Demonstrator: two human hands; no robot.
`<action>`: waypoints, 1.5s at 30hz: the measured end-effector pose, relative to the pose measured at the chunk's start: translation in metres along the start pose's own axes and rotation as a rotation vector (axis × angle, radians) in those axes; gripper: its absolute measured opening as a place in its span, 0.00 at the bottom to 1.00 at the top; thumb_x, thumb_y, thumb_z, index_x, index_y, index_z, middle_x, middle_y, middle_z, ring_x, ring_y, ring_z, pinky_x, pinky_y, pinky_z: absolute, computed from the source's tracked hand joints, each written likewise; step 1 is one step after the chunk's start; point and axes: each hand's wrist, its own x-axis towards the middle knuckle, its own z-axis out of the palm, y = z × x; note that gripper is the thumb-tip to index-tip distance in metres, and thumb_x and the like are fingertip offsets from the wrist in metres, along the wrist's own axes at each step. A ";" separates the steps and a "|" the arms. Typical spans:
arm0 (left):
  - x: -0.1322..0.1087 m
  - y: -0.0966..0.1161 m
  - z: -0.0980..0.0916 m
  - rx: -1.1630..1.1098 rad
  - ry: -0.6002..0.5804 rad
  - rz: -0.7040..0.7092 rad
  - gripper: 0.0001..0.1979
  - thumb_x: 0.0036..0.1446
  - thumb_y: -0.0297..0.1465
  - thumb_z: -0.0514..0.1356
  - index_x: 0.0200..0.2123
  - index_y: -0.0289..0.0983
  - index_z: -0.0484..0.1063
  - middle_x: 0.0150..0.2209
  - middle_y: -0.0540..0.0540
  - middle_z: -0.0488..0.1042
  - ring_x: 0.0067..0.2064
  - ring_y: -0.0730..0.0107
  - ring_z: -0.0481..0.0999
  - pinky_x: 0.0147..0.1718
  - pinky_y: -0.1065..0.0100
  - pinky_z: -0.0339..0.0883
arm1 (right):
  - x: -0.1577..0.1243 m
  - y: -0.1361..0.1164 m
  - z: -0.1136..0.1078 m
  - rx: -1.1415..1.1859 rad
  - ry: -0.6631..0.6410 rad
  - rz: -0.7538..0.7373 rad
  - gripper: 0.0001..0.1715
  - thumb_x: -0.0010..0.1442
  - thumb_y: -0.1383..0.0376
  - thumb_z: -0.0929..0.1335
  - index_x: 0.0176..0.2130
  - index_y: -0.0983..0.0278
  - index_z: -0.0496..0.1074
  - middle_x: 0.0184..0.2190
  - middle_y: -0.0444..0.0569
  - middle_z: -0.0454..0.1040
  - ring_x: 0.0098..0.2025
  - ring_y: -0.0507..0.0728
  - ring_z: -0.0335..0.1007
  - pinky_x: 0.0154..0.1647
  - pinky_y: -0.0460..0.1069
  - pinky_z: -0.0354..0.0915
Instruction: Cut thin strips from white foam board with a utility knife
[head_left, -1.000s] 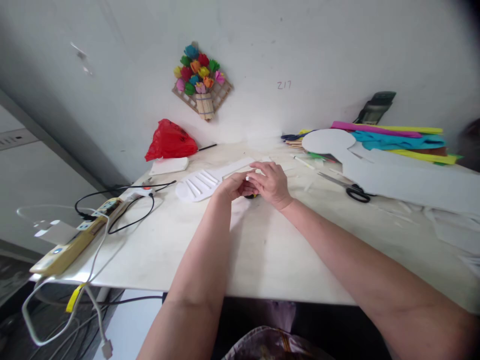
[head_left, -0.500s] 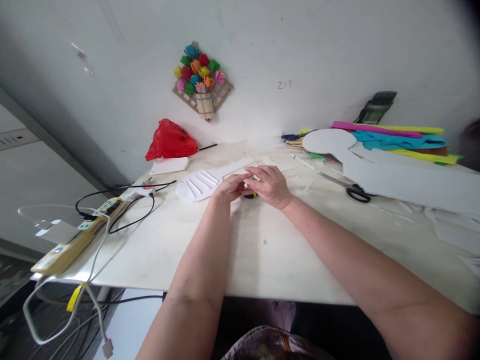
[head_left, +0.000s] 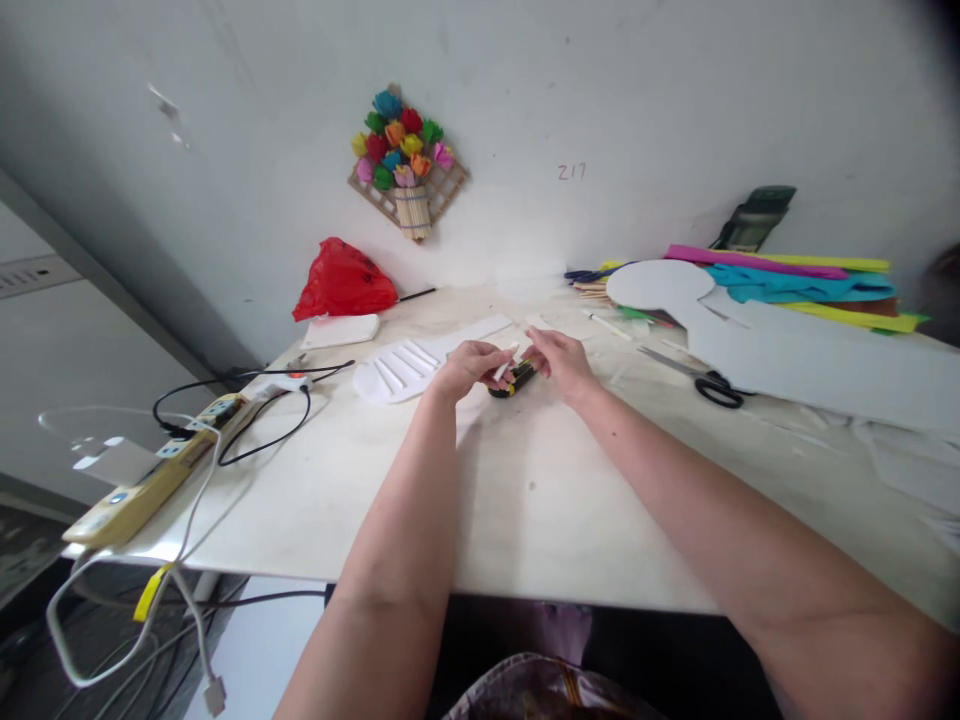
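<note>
Between the thumb and fingers of my left hand (head_left: 477, 367) is a narrow white strip (head_left: 505, 368), tilted upward; it looks like paper or foam board. My right hand (head_left: 561, 362) is just to the right, with fingers apart and nothing visible in them. Below and between both hands lies a black and yellow tool (head_left: 513, 382), partly covered by fingers, its kind unclear. To the left, a rounded white cutout (head_left: 375, 388) bears several narrow white strips in a row. A longer flat white strip (head_left: 486, 327) lies behind my hands.
Black-handled scissors (head_left: 716, 388) lie to the right, near large white cutouts (head_left: 795, 350) and a pile of coloured sheets (head_left: 810, 280). A red plastic bag (head_left: 341, 280) stands at the back left. A power strip (head_left: 161, 475) with cables runs along the left edge.
My right hand has moved apart from my left, opening a gap between them. The white strip in my left hand and the black and yellow tool now show more fully.
</note>
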 end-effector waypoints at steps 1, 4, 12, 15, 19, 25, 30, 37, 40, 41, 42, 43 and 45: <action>0.000 0.001 0.002 0.034 -0.011 0.006 0.20 0.46 0.43 0.67 0.24 0.30 0.71 0.21 0.45 0.74 0.19 0.75 0.73 0.19 0.75 0.67 | -0.001 -0.001 0.000 0.027 -0.046 0.040 0.25 0.45 0.45 0.70 0.29 0.64 0.74 0.21 0.47 0.72 0.19 0.49 0.58 0.19 0.46 0.52; -0.001 0.005 0.006 0.127 -0.008 0.023 0.20 0.46 0.42 0.67 0.20 0.31 0.69 0.19 0.46 0.73 0.17 0.76 0.71 0.18 0.74 0.65 | -0.003 -0.004 0.000 0.051 -0.125 0.074 0.23 0.40 0.47 0.73 0.23 0.64 0.72 0.18 0.46 0.70 0.19 0.48 0.57 0.18 0.46 0.49; 0.003 0.010 0.012 0.259 0.067 0.008 0.14 0.51 0.33 0.64 0.19 0.32 0.69 0.18 0.47 0.73 0.16 0.77 0.69 0.18 0.75 0.63 | -0.002 -0.001 0.001 0.082 -0.142 0.055 0.22 0.39 0.48 0.74 0.20 0.64 0.70 0.15 0.42 0.64 0.17 0.47 0.55 0.19 0.47 0.50; 0.002 0.011 0.014 0.272 0.094 -0.001 0.15 0.52 0.32 0.63 0.18 0.32 0.69 0.18 0.47 0.73 0.17 0.77 0.69 0.18 0.75 0.63 | -0.002 -0.001 0.002 0.088 -0.130 0.045 0.23 0.39 0.47 0.73 0.20 0.64 0.69 0.15 0.42 0.64 0.17 0.47 0.54 0.19 0.47 0.50; -0.002 0.017 0.018 0.284 0.118 -0.009 0.13 0.55 0.31 0.62 0.21 0.32 0.70 0.18 0.47 0.73 0.17 0.77 0.70 0.19 0.75 0.64 | -0.003 -0.001 0.003 0.085 -0.107 0.050 0.24 0.40 0.47 0.73 0.19 0.64 0.68 0.16 0.43 0.65 0.17 0.46 0.54 0.18 0.47 0.50; -0.004 0.020 0.019 0.319 0.119 -0.002 0.10 0.53 0.31 0.63 0.22 0.32 0.71 0.18 0.48 0.72 0.18 0.78 0.70 0.20 0.76 0.63 | -0.001 0.000 0.004 0.077 -0.087 0.052 0.23 0.41 0.49 0.73 0.19 0.65 0.67 0.15 0.42 0.65 0.16 0.46 0.54 0.16 0.45 0.50; -0.001 0.015 0.017 0.355 0.139 -0.001 0.10 0.52 0.28 0.63 0.21 0.32 0.70 0.19 0.50 0.72 0.18 0.80 0.69 0.20 0.77 0.63 | -0.003 0.001 0.006 0.051 -0.097 0.063 0.21 0.43 0.51 0.72 0.21 0.66 0.67 0.16 0.41 0.65 0.15 0.45 0.53 0.16 0.44 0.50; 0.007 0.004 0.000 0.373 0.362 0.031 0.07 0.53 0.30 0.62 0.25 0.32 0.73 0.21 0.48 0.75 0.20 0.79 0.70 0.22 0.76 0.63 | 0.005 0.009 -0.006 -0.468 0.013 -0.135 0.17 0.57 0.55 0.63 0.35 0.65 0.73 0.29 0.49 0.75 0.28 0.52 0.67 0.30 0.48 0.63; 0.014 -0.010 -0.012 0.426 0.519 0.083 0.08 0.54 0.32 0.60 0.28 0.33 0.74 0.23 0.48 0.76 0.22 0.77 0.72 0.24 0.76 0.63 | 0.005 0.010 -0.013 -0.964 -0.034 -0.335 0.18 0.55 0.68 0.63 0.46 0.63 0.72 0.42 0.51 0.75 0.44 0.58 0.68 0.43 0.52 0.63; 0.015 -0.014 -0.015 0.473 0.553 0.100 0.09 0.53 0.33 0.60 0.29 0.33 0.75 0.23 0.48 0.76 0.22 0.76 0.73 0.25 0.75 0.63 | 0.003 0.009 -0.013 -1.096 -0.097 -0.404 0.22 0.53 0.71 0.63 0.49 0.63 0.71 0.46 0.51 0.74 0.48 0.60 0.65 0.45 0.53 0.62; 0.016 -0.017 -0.017 0.523 0.583 0.118 0.09 0.54 0.34 0.60 0.30 0.34 0.76 0.23 0.48 0.76 0.24 0.75 0.74 0.26 0.75 0.63 | 0.001 0.009 -0.013 -1.200 -0.170 -0.461 0.26 0.52 0.73 0.63 0.50 0.62 0.70 0.48 0.51 0.73 0.51 0.61 0.63 0.47 0.54 0.61; 0.017 -0.020 -0.018 0.576 0.608 0.125 0.10 0.54 0.35 0.60 0.31 0.35 0.77 0.24 0.48 0.76 0.25 0.74 0.75 0.27 0.74 0.63 | -0.001 0.008 -0.012 -1.277 -0.244 -0.503 0.27 0.51 0.74 0.63 0.51 0.62 0.69 0.49 0.51 0.72 0.52 0.61 0.61 0.49 0.54 0.59; 0.016 -0.023 -0.018 0.692 0.649 0.122 0.11 0.55 0.36 0.59 0.33 0.36 0.78 0.25 0.48 0.77 0.29 0.71 0.76 0.29 0.74 0.63 | -0.004 0.007 -0.008 -1.368 -0.370 -0.529 0.28 0.52 0.75 0.62 0.52 0.62 0.68 0.49 0.51 0.72 0.53 0.61 0.60 0.51 0.55 0.58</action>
